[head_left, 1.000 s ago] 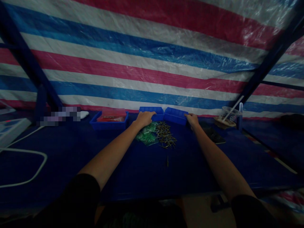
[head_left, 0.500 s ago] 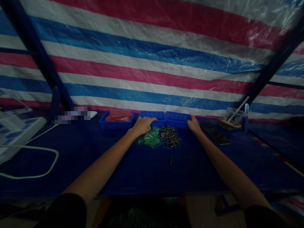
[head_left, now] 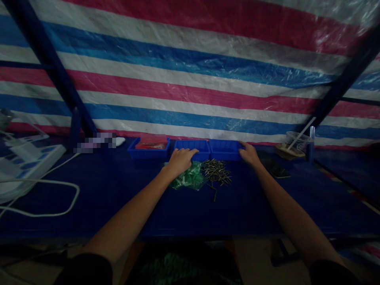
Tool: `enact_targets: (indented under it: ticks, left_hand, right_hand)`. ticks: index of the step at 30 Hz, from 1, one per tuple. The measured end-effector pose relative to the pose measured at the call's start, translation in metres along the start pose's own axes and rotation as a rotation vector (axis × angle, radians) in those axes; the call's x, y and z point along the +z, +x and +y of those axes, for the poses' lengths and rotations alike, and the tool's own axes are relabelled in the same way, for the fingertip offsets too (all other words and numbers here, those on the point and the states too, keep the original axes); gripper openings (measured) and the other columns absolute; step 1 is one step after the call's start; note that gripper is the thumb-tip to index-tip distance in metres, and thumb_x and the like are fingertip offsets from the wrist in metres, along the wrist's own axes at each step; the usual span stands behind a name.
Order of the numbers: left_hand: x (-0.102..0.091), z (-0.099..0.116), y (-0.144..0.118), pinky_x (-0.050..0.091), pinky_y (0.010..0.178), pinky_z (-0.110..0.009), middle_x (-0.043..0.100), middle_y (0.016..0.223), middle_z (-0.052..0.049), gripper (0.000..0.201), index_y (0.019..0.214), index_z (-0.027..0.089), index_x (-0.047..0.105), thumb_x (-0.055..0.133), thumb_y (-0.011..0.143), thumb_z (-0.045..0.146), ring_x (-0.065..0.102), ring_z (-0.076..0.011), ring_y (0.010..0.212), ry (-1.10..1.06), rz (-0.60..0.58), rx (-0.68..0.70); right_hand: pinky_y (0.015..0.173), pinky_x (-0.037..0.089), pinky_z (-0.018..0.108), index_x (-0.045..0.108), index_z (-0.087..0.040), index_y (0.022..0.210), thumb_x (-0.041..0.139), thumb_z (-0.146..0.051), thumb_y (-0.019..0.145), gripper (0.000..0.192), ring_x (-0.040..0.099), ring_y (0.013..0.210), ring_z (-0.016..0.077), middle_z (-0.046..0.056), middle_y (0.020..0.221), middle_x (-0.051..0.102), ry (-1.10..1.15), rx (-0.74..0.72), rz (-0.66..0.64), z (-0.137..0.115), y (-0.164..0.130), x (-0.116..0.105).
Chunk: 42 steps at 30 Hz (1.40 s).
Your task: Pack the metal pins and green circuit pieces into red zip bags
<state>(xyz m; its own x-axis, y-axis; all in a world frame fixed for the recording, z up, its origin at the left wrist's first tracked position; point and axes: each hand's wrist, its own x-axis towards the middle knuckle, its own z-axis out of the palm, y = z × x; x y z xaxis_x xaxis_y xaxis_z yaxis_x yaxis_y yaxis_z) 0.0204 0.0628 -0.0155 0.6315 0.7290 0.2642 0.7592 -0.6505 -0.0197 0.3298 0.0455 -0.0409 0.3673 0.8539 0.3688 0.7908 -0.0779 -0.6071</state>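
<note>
Two blue plastic bins stand side by side at the back of the table. My left hand (head_left: 181, 160) grips the front left of the middle bin (head_left: 202, 154), thumb stretched along its front edge. My right hand (head_left: 248, 153) holds the right end of the right-hand bin (head_left: 225, 150), with some fingers hidden behind it. Below my left hand lie green plastic bags (head_left: 191, 176), partly covered by it. Beside them is a loose pile of thin, brassy metal pieces (head_left: 217, 171), perhaps screws or bits. One small dark piece (head_left: 215, 196) lies nearer me.
A third blue bin (head_left: 133, 153) with red packets (head_left: 152, 141) stands left. A phone (head_left: 276, 168) and a clear cup (head_left: 293, 142) are at right. A white cable (head_left: 75, 198) and a white power strip (head_left: 44, 162) lie left. Striped sheeting (head_left: 190, 91) hangs behind.
The right-hand bin has turned slightly, so its front now lines up better with the middle bin. Both hands stay on the bins, and the view has shifted a little.
</note>
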Motion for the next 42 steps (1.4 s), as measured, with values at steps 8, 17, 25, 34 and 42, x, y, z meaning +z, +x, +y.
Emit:
enact_targets:
  ticks: [8, 17, 25, 34, 42]
  left_hand:
    - [0.003, -0.008, 0.002, 0.034, 0.085, -0.04, 0.061, 0.111, -0.009, 0.056, 0.124, 0.026, 0.049, 0.044, 0.073, 0.003, 0.053, -0.0267, 0.098, 0.004, 0.047, 0.004]
    - [0.003, -0.003, 0.007, 0.033, 0.086, -0.045, 0.057, 0.112, -0.008, 0.054, 0.126, 0.029, 0.046, 0.04, 0.079, 0.004, 0.049, -0.0278, 0.102, -0.013, 0.168, 0.019]
    - [-0.012, 0.067, 0.018, 0.043, 0.082, -0.036, 0.06, 0.102, -0.016, 0.033, 0.103, 0.009, 0.061, 0.037, 0.089, 0.027, 0.055, -0.0259, 0.096, -0.012, 0.092, 0.136]
    - [0.008, 0.077, 0.019, 0.047, 0.074, -0.033, 0.066, 0.094, -0.015, 0.033, 0.093, 0.008, 0.065, 0.037, 0.089, 0.026, 0.062, -0.0235, 0.085, -0.017, -0.091, 0.199]
    - [-0.011, 0.036, 0.016, 0.038, 0.093, -0.033, 0.059, 0.114, -0.011, 0.033, 0.113, 0.012, 0.055, 0.038, 0.091, 0.03, 0.052, -0.0215, 0.107, -0.169, 0.159, 0.22]
  right_hand:
    - [0.091, 0.042, 0.033, 0.062, -0.014, 0.11, 0.042, -0.025, 0.08, 0.037, 0.059, 0.103, 0.0206, 0.009, 0.108, 0.066, -0.019, 0.074, 0.102, -0.007, -0.003, 0.003]
    - [0.089, 0.042, 0.035, 0.062, -0.015, 0.109, 0.038, -0.024, 0.081, 0.038, 0.059, 0.102, 0.0242, 0.013, 0.106, 0.065, -0.035, 0.14, 0.15, -0.016, 0.004, 0.017]
    - [0.089, 0.042, 0.037, 0.062, -0.013, 0.108, 0.038, -0.025, 0.082, 0.038, 0.058, 0.102, 0.0265, 0.015, 0.106, 0.065, -0.021, 0.157, 0.179, -0.01, 0.005, 0.013]
    - [0.092, 0.04, 0.033, 0.063, -0.014, 0.107, 0.038, -0.023, 0.083, 0.036, 0.057, 0.105, 0.0225, 0.012, 0.109, 0.065, 0.037, 0.114, 0.184, -0.008, 0.007, 0.017]
    - [0.094, 0.039, 0.035, 0.056, -0.009, 0.117, 0.051, -0.039, 0.08, 0.048, 0.055, 0.11, 0.0244, 0.016, 0.118, 0.06, 0.132, 0.075, 0.142, -0.013, 0.001, 0.02]
